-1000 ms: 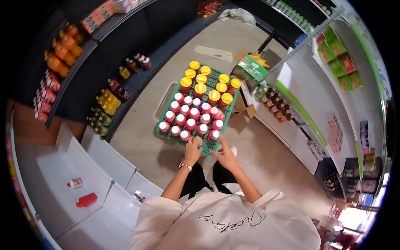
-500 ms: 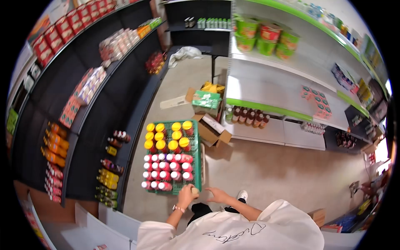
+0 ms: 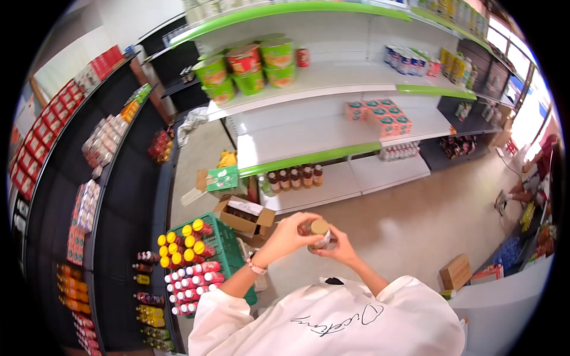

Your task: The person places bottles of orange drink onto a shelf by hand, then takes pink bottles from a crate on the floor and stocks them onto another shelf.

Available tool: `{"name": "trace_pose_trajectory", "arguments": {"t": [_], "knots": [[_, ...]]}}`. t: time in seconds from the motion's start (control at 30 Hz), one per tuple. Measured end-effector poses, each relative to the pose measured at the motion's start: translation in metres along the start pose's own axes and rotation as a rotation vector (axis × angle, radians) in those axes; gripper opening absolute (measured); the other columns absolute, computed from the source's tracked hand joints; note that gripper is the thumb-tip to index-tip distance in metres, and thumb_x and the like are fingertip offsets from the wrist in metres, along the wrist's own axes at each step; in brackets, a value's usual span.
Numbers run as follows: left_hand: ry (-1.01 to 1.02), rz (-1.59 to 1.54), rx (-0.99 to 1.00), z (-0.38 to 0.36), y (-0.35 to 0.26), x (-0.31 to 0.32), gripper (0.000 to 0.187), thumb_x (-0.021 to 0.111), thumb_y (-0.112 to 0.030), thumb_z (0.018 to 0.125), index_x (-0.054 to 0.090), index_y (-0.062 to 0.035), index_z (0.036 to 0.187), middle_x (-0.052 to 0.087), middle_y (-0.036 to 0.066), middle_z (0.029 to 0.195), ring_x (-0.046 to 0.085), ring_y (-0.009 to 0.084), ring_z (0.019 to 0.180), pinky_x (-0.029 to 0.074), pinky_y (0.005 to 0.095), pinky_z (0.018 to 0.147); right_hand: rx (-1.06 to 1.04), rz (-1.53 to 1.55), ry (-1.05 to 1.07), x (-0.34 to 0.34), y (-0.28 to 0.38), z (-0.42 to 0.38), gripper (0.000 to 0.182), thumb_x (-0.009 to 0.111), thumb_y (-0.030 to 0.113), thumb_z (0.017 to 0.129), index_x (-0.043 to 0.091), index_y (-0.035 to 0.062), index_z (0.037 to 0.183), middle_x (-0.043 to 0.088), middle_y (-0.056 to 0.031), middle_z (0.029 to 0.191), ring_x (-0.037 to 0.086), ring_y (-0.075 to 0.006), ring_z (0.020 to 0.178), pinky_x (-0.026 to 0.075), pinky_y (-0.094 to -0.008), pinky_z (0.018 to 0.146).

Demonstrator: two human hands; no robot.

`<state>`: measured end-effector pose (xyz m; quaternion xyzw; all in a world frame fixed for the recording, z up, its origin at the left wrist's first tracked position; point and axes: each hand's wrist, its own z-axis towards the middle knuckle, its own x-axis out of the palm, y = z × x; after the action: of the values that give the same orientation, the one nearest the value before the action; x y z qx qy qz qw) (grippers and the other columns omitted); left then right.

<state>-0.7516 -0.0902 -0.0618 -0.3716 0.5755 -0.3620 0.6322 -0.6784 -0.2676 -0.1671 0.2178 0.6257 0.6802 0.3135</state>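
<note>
In front of my chest I hold a small bottle with a tan cap (image 3: 319,228), its cap end facing me. My left hand (image 3: 293,232), with a band on the wrist, is closed round its left side. My right hand (image 3: 339,248) grips it from the right, fingers wrapped on the lower part. Much of the bottle's body is covered by my fingers, and its label cannot be read. Left of my hands stands a green crate (image 3: 224,240) holding rows of yellow-capped bottles (image 3: 189,242) and white-capped red bottles (image 3: 191,285).
Brown-capped bottles (image 3: 295,179) line the bottom shelf ahead. Above are pink-and-teal packs (image 3: 386,118) and green tubs (image 3: 249,80). An open carton (image 3: 240,215) lies beyond the crate. Dark shelves (image 3: 122,231) with drinks rise on the left. A person (image 3: 534,172) is at the far right.
My view has swung right. My left hand has brought the bottle from beside the crate up and right. My right hand, empty before, now grips it too.
</note>
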Motion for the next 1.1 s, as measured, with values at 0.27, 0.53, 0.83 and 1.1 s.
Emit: {"name": "trace_pose_trajectory", "arguments": {"t": [0.27,0.53,0.83,1.1], "knots": [[-0.044,-0.237,0.19,0.105,-0.051,0.045,0.047,0.064,-0.006,0.086,0.052,-0.0055,0.132,0.06,0.005,0.112,0.054,0.0089,0.088,0.048,0.0238,0.08,-0.076,0.339,-0.247,-0.1,0.057,0.032,0.058,0.079,0.01,0.07,0.053,0.0019,0.121,0.062,-0.0038,0.104,0.06,-0.0111,0.091,0.051,-0.0271,0.079],[-0.086,-0.375,0.108,0.186,-0.007,0.048,0.048,0.06,-0.007,0.09,0.046,-0.0011,0.136,0.059,0.011,0.121,0.057,0.0153,0.106,0.047,0.0293,0.089,-0.023,0.374,-0.287,-0.149,0.04,0.122,0.064,0.079,0.016,0.074,0.049,0.0004,0.129,0.059,-0.0068,0.114,0.059,-0.0119,0.096,0.051,-0.0277,0.082],[-0.158,-0.551,0.111,0.348,0.035,-0.017,0.043,0.049,-0.013,0.098,0.042,0.0073,0.135,0.051,0.016,0.132,0.048,0.0198,0.122,0.038,0.0324,0.102,0.027,0.167,-0.102,-0.218,0.058,0.297,0.075,0.078,0.017,0.074,0.04,-0.0046,0.136,0.053,-0.0159,0.123,0.054,-0.0184,0.109,0.056,-0.0302,0.081],[-0.404,-0.244,0.211,0.47,0.064,-0.07,0.049,0.05,-0.001,0.092,0.039,0.0003,0.139,0.044,0.013,0.134,0.048,0.0207,0.119,0.043,0.0315,0.095,-0.119,-0.08,-0.09,-0.258,0.047,0.463,0.079,0.083,0.019,0.067,0.042,0.0027,0.132,0.056,-0.0165,0.122,0.056,-0.0277,0.112,0.049,-0.0408,0.093]]}}
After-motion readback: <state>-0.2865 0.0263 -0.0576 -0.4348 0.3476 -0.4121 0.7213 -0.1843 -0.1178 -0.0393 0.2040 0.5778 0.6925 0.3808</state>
